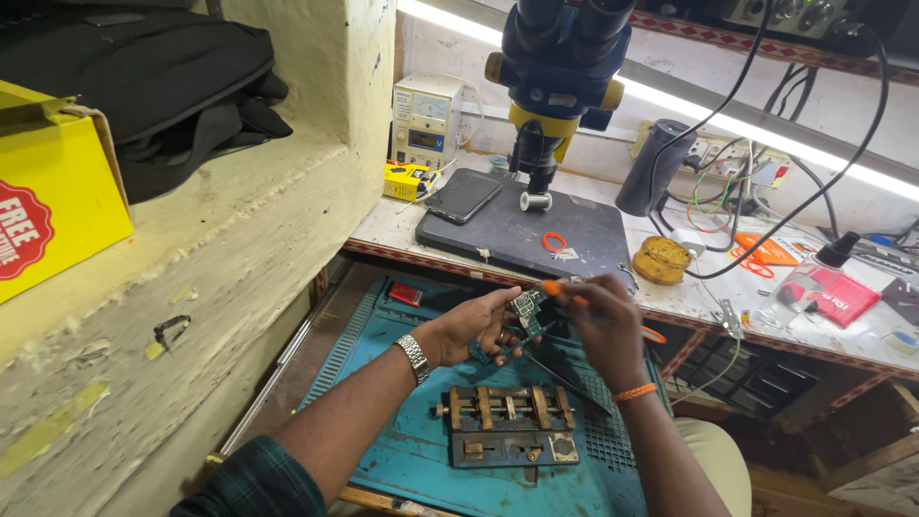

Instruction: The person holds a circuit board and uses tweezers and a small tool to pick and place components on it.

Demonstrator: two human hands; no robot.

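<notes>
The left hand (483, 324) held one small circuit board (526, 306) above the teal work mat (402, 450), its grip closed around the board's lower edge. The right hand (605, 325) had its grip closed on one orange-handled tool (558, 288), whose tip pointed at the board; whether the tip touched the board could not be told. A metal wristwatch (414, 357) sat on the left wrist and one orange band (634, 392) on the right wrist.

On the mat, just below the hands, lay one metal holding jig (507, 424) with several cross bars. One small red item (405, 294) lay near the mat's far edge.

On the surface (383, 230) beyond the hands stood one blue and yellow microscope (560, 67) over a dark pad (517, 235). One dark phone (463, 195) rested on that pad, with one orange ring (553, 241) nearby. One meter box (426, 120) stood at the back, and one round yellow tin (661, 259) sat to the right of the pad. One black bag (153, 77) and one yellow carton (53, 191) rested on the ledge at left.
</notes>
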